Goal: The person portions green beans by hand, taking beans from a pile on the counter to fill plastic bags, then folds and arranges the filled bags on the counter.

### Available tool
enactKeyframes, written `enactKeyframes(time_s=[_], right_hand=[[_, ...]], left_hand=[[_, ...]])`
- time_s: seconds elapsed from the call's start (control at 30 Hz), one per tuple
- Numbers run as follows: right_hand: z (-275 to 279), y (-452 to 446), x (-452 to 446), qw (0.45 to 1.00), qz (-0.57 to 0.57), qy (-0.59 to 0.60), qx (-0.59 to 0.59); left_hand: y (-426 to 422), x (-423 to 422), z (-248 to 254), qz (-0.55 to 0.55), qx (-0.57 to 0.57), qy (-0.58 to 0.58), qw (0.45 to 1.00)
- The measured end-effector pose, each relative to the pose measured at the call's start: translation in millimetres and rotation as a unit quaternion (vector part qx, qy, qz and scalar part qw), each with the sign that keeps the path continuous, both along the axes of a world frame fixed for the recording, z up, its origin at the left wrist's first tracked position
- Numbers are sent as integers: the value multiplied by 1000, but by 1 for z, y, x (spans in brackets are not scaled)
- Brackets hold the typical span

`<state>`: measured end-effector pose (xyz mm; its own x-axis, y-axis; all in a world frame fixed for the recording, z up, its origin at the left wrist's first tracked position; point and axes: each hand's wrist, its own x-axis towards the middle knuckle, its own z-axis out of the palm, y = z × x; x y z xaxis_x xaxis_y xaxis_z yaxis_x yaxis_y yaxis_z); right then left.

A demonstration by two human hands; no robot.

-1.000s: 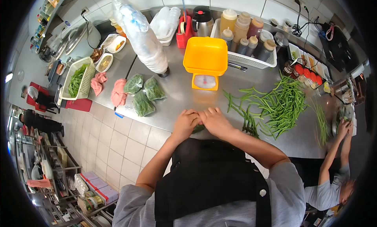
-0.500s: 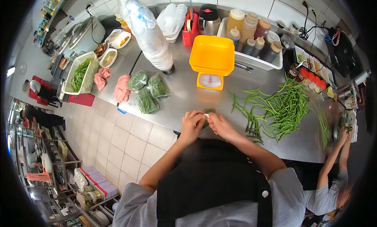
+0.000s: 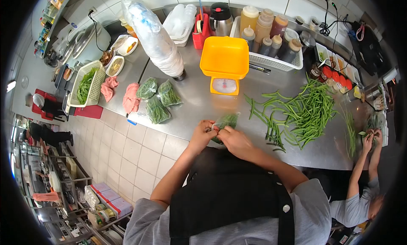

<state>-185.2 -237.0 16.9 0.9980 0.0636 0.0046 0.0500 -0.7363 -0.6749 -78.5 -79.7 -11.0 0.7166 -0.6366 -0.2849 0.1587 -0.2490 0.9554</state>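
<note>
At the counter's front edge, my left hand (image 3: 202, 134) and my right hand (image 3: 234, 139) are closed on the gathered neck of a clear plastic bag of cut greens (image 3: 228, 120). My fingertips nearly meet there, and the bag lies just beyond them. Left of my hands, several filled bags (image 3: 158, 110) rest together on the steel counter. A yellow scale (image 3: 224, 85) with a yellow tray stands ahead of my hands. Loose long green beans (image 3: 311, 113) are heaped to the right, with shorter pieces at the heap's left side.
A tall plastic-wrapped stack (image 3: 157, 45) stands behind the bags. Pink cloths (image 3: 131, 98) and a basket of greens (image 3: 87, 84) are at left. A white basket of sauce bottles (image 3: 271, 60) sits behind the scale. A co-worker's hands (image 3: 373, 138) handle greens at far right.
The bag of greens between my hands has come into fuller view beyond my fingers. Both hands have stayed close together at its neck. The co-worker's hands have shifted slightly.
</note>
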Motion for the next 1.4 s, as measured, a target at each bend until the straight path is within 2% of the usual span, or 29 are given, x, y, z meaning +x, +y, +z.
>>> enactKeyframes(time_s=[0.07,0.1,0.13,0.17,0.2,0.27,0.3,0.37,0.4,0.47,0.5,0.57,0.6,0.67,0.7,0.77,0.8,0.87,0.9,0.97,1.0,1.07,1.2,1.27,1.4], right_hand=[[-3,0,0,999,-27,-33,31],[-8,2,3,990,-74,-76,94],[-12,3,6,973,-120,-120,156],[-14,2,8,973,-120,-121,157],[-15,0,10,966,-139,-123,177],[-18,-4,13,959,-160,-124,197],[-20,-5,15,953,-180,-82,230],[-25,-11,18,942,-201,-39,264],[-26,-16,20,938,-176,7,297],[-26,-30,27,924,-120,90,352],[-28,-35,30,924,-121,88,352],[-35,-40,35,899,-59,130,414],[-31,-41,36,899,-58,130,414],[-22,-42,37,910,-33,156,383],[-23,-42,37,910,-33,155,383],[-29,-41,35,888,-54,113,443],[-24,-39,34,888,-58,110,444],[-13,-31,29,890,-139,104,421],[-9,-28,27,889,-142,104,422],[-5,-23,23,926,-145,106,332],[-6,-17,21,926,-146,107,333],[-10,-5,17,957,-119,30,263],[-19,0,20,942,-136,18,306],[-14,-2,20,942,-133,55,304],[-15,-3,15,960,-119,56,248]], left_hand=[[-4,-4,0,45,9,-32,998],[-6,-6,0,45,8,-32,998],[-7,-7,1,28,15,-84,996],[-7,-8,2,9,22,-137,990],[-7,-10,3,9,23,-137,990],[-7,-15,7,-15,23,-264,964],[-7,-15,7,-16,23,-265,964],[-5,-16,8,-40,-6,-447,893],[-3,-16,8,-42,-7,-447,894],[3,-13,10,-129,55,-501,854],[4,-9,14,-130,54,-502,853],[4,-1,21,-229,73,-598,765],[2,3,24,-229,73,-598,764],[-1,9,28,-231,31,-646,727],[-1,8,28,-231,31,-647,726],[-2,4,27,-209,26,-603,769],[-2,3,24,-212,24,-604,768],[0,0,16,-130,13,-525,841],[0,-2,16,-133,13,-523,842],[-1,-6,15,-55,34,-396,916],[-3,-7,14,-56,35,-395,916],[-5,-9,10,13,46,-338,940],[-8,-12,5,45,72,-349,933],[-8,-15,0,63,45,-365,928],[0,-18,7,17,83,-294,952]])
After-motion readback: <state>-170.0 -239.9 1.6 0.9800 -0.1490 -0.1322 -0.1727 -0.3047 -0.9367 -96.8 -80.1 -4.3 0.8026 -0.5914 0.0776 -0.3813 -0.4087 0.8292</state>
